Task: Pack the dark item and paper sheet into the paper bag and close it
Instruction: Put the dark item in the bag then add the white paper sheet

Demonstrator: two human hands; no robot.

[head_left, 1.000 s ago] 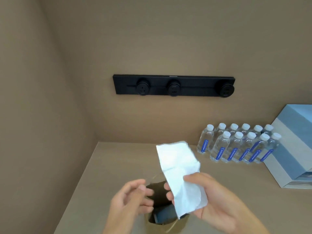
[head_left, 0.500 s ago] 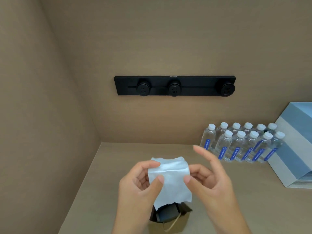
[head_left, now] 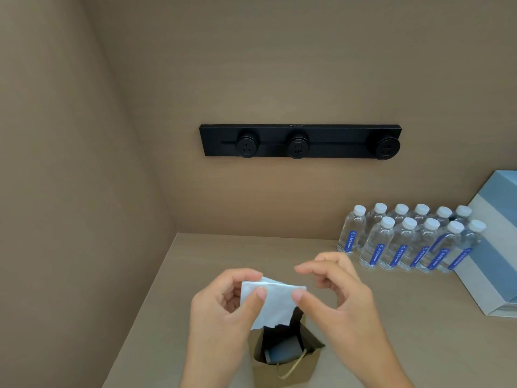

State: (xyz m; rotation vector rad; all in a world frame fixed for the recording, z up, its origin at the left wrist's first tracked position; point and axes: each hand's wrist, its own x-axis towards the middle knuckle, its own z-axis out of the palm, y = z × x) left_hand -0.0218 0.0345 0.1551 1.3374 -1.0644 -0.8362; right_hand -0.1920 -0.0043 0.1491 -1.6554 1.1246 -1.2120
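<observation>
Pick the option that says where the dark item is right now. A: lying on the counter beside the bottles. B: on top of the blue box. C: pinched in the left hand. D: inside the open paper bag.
D: the dark item shows through the open mouth of the paper bag, below the paper sheet that both hands hold above it.

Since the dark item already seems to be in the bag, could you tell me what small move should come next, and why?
Probably lower the paper sheet straight down into the paper bag. Left hand and right hand pinch its upper corners above the open mouth, its lower edge hangs at the rim, and the dark item already lies inside.
</observation>
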